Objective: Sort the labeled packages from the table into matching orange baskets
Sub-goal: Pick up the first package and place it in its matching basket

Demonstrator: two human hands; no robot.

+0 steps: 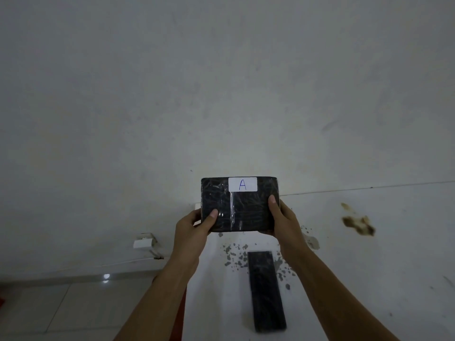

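Observation:
I hold a black plastic-wrapped package (pixel 243 207) upright in front of me, above the far edge of the white table (pixel 357 279). Its white label (pixel 242 184) at the top shows a blue letter A. My left hand (pixel 194 223) grips its lower left corner and my right hand (pixel 283 220) grips its right side, thumbs on the front face. A second black package (pixel 267 291) lies flat on the table below, lengthwise, with no label showing. No orange basket is in view.
A brown stain (pixel 359 222) marks the table at the right and grey chipped spots (pixel 236 257) surround the lying package. A white wall fills the upper view. A white socket box (pixel 142 242) with a cable sits low on the wall at the left, above the tiled floor (pixel 61 308).

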